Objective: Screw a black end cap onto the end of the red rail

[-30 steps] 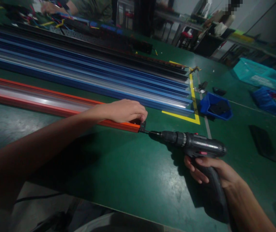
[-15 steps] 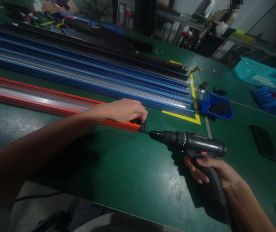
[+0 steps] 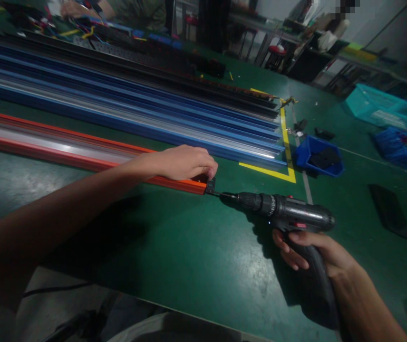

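A long orange rail lies on the green table, running in from the left edge. My left hand rests over its right end, fingers curled down against the rail and a small black end piece. My right hand is wrapped round the handle of a black power drill, which points left. The drill's bit meets the black end piece, or nearly so; the exact contact is too small to tell. My left fingertips are partly hidden.
Blue rails and black rails lie behind the orange one, by a yellow tape corner. To the right are a blue bin, a teal basket and a dark flat object. Another person's hand shows at the top left.
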Available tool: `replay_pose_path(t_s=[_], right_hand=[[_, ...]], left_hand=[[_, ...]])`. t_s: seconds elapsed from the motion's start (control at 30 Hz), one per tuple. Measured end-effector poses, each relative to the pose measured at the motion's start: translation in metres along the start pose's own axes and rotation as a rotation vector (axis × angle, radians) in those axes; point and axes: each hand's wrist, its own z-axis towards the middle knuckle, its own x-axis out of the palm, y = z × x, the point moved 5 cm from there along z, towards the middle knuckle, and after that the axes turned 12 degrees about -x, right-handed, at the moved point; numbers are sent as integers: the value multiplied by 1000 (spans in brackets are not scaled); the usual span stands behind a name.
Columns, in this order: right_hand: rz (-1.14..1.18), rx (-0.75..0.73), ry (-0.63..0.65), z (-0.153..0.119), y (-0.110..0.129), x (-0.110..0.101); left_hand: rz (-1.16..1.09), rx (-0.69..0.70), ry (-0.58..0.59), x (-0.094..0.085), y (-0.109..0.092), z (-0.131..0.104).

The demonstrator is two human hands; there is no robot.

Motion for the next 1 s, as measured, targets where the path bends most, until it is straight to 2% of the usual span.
replay_pose_path(t_s=[0.37, 1.0], right_hand=[[28, -7, -12, 1, -1, 0], [19, -3, 5, 0, 0, 0]], left_hand=[[10, 16, 7, 0, 0, 1], [23, -51, 27, 3, 5, 0]])
